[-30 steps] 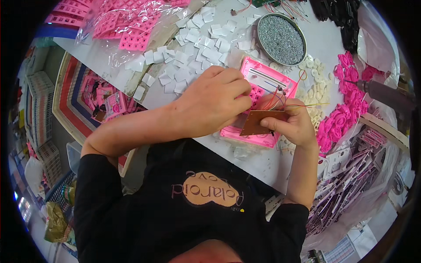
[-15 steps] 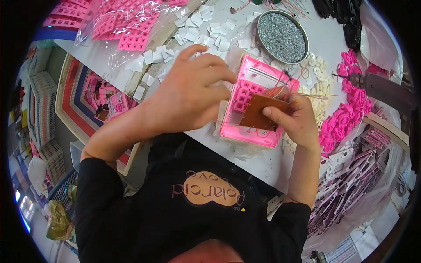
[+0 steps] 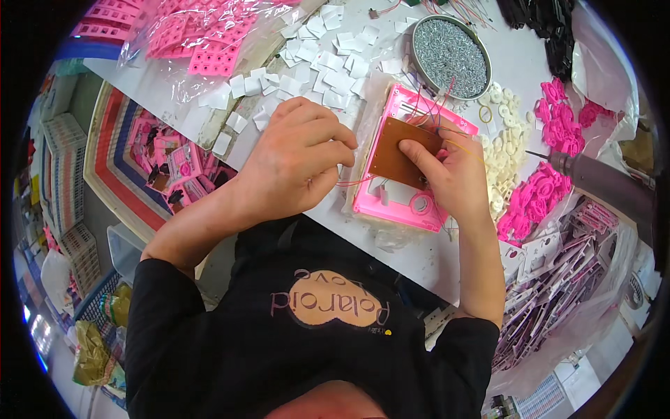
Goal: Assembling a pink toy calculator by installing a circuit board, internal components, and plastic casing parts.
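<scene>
A pink plastic casing lies on clear plastic wrapping at the table's near edge, its open inside facing up. Over it my right hand grips a brown circuit board, thumb across its top face and fingers underneath, out of sight. Thin coloured wires fan out beyond the board. To the casing's left, my left hand is closed with curled fingers; a red wire runs from the casing to it. Its fingertips are partly hidden. A pink ring-shaped part shows inside the casing.
Past the casing stands a round tin of screws. White paper squares are scattered behind my left hand. Cream plastic parts and pink parts are heaped to the right, near an electric screwdriver. A striped bin stands left.
The board has moved left and now covers the casing's pink button sheet. My left hand has lowered slightly, and its fingers have curled in. The red wire now stretches toward it.
</scene>
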A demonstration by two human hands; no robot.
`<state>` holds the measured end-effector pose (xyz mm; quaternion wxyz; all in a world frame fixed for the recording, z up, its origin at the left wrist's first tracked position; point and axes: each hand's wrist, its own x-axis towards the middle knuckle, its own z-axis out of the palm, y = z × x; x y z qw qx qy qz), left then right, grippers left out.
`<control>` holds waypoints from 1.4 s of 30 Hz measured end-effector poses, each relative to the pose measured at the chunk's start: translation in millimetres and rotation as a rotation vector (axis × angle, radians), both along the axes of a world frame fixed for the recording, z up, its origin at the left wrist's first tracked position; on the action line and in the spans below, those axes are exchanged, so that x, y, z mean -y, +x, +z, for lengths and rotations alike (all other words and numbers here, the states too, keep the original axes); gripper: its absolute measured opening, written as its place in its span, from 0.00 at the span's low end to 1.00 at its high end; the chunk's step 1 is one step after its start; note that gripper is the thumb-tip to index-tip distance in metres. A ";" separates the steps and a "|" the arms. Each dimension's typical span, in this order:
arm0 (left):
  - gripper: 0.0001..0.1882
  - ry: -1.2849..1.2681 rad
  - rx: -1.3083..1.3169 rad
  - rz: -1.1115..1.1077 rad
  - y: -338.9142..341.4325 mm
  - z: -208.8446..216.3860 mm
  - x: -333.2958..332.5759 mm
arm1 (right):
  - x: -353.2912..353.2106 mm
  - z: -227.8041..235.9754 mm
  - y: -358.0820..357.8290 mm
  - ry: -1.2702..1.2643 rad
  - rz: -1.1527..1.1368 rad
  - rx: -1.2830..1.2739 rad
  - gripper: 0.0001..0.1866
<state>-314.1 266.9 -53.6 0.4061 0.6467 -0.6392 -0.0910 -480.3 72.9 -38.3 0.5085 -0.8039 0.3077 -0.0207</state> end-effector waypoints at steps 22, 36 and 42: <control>0.26 0.353 0.406 -0.343 -10.3 19.1 28.7 | -42.1 27.4 -27.2 -0.918 0.581 -0.145 0.28; 0.26 0.194 0.624 -0.270 -29.0 10.8 8.7 | -25.3 10.9 -27.3 -0.882 0.557 0.118 0.32; 0.27 0.241 0.535 -0.270 -28.2 10.1 4.0 | -23.9 12.0 -21.0 -0.890 0.558 0.123 0.30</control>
